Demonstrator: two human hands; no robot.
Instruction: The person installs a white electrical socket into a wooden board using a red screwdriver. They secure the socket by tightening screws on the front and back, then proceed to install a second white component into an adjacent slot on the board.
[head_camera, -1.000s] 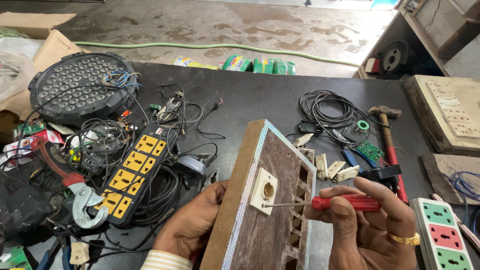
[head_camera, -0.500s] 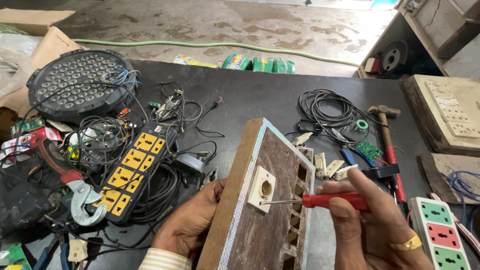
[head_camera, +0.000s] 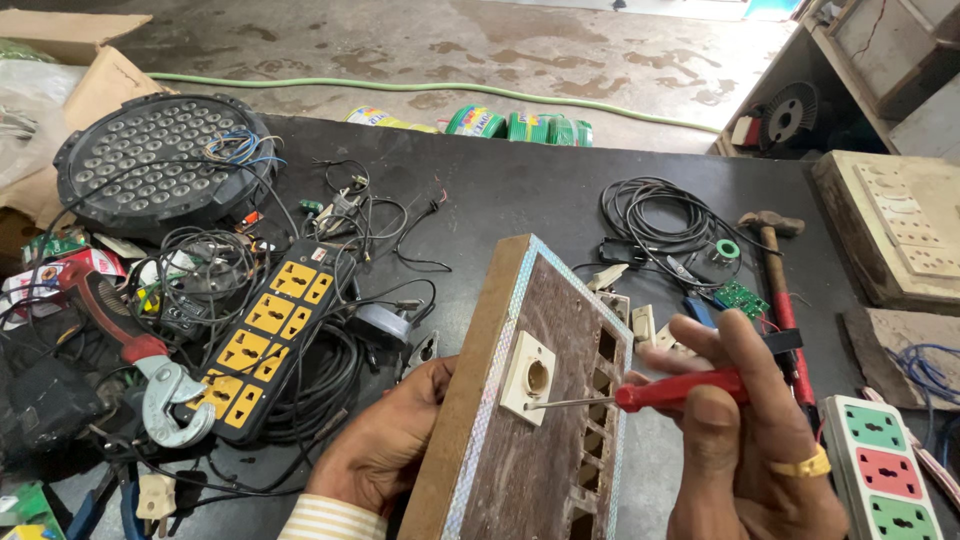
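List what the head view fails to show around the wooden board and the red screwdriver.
- Left hand: its fingers go behind the wooden board, so their grip there is hidden.
- Screwdriver tip: too small to tell whether it sits in a screw on the cream socket.
- Board's lower end: cut off by the bottom edge.
- Right hand: covers the handle's rear end.
- Green and red power strip: cut off at the bottom-right corner.

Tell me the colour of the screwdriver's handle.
Red; the screwdriver in the right hand shows best in the head view.
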